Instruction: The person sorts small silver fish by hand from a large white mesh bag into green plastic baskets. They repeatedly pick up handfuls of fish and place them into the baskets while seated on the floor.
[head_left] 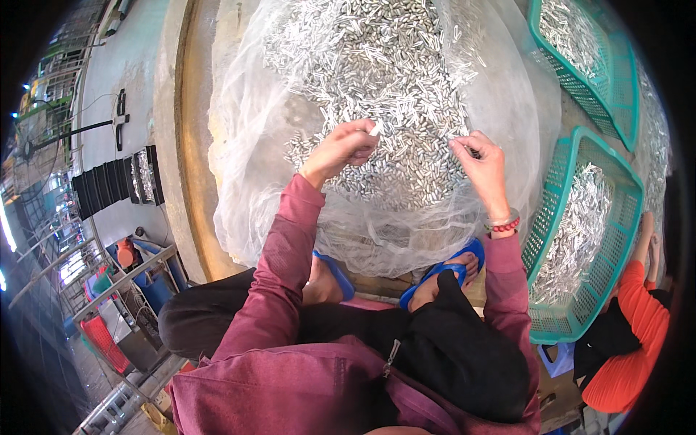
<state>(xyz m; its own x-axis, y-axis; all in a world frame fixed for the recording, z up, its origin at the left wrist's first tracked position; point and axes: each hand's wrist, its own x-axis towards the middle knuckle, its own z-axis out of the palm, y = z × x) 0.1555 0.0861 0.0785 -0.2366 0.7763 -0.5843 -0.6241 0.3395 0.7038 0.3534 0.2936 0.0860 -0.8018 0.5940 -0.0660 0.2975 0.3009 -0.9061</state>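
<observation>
The left hand point(344, 148), near the middle of the frame, pinches a small white piece point(375, 129). The right hand point(484, 161), right of the middle, has its thumb and finger close together; I cannot tell if it holds anything. A big pile of silver bits point(399, 87) lies on a thin white net point(243, 167), top middle. A green basket point(545, 217) at right holds more bits point(576, 239).

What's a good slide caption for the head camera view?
Left hand pinching a pale piece, right hand nearby, over small silvery pieces on white netting; green baskets at right.
</observation>
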